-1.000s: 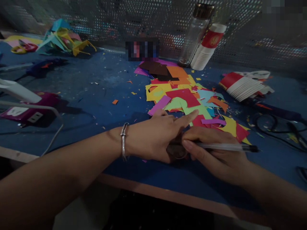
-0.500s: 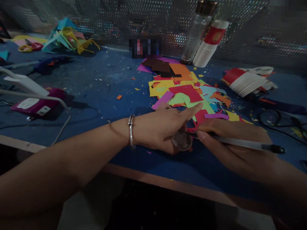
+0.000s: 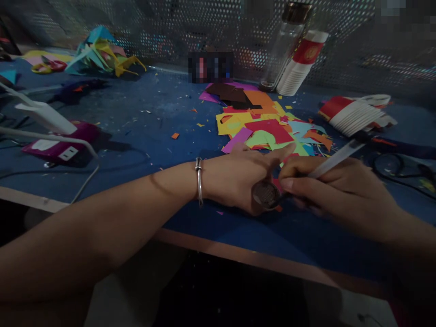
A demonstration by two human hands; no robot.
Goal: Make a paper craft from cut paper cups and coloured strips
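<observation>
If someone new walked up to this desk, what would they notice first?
Probably the bright heap of paper scraps mid-table, beyond the two hands. Next, the pen in the right hand, its tip by the dark disc at the left hand.

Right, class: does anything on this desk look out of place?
Yes: coloured paper scraps lie jumbled, with stray bits strewn across the blue table. At right, a red-and-white stack lies on its side, unlike the standing cups beside the bottle.
</observation>
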